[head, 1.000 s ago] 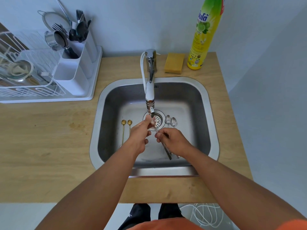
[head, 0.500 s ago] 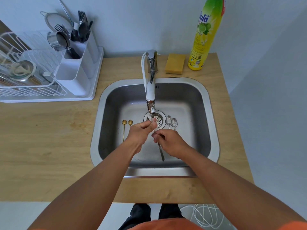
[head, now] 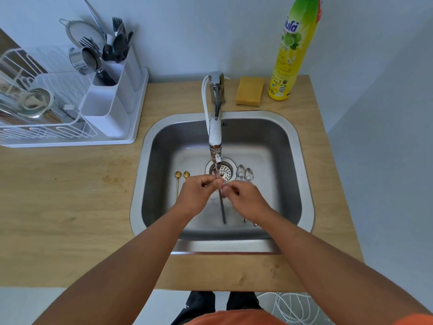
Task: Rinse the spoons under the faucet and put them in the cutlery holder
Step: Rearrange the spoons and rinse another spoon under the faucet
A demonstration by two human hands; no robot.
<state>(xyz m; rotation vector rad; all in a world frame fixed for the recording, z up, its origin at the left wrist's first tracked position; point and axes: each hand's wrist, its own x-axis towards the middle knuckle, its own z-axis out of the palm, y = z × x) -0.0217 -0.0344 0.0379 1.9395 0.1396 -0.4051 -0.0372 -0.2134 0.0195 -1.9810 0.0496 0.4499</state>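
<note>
Both hands meet under the faucet (head: pixel 215 127) spout over the steel sink (head: pixel 302 165). My right hand (head: pixel 246 200) pinches a dark-handled spoon (head: pixel 222 209) whose handle points toward me. My left hand (head: pixel 199 195) rubs the spoon's bowl end with its fingertips; the bowl is hidden by fingers and water. Two gold spoons (head: pixel 178 181) lie on the sink floor at the left, two silver spoons (head: pixel 244 174) right of the drain. The white cutlery holder (head: pixel 110 106) stands on the counter at the back left, with forks and dark utensils in it.
A white dish rack (head: pixel 44 118) with a cup and strainer adjoins the holder. A yellow sponge (head: pixel 249 91) and a green-yellow detergent bottle (head: pixel 291 50) stand behind the sink at the right. The wooden counter (head: pixel 70 207) surrounds the sink. White cable lies on the floor.
The spoon's handle has swung from slanting right to pointing almost straight toward me. Both hands have edged slightly left and closer together under the spout.
</note>
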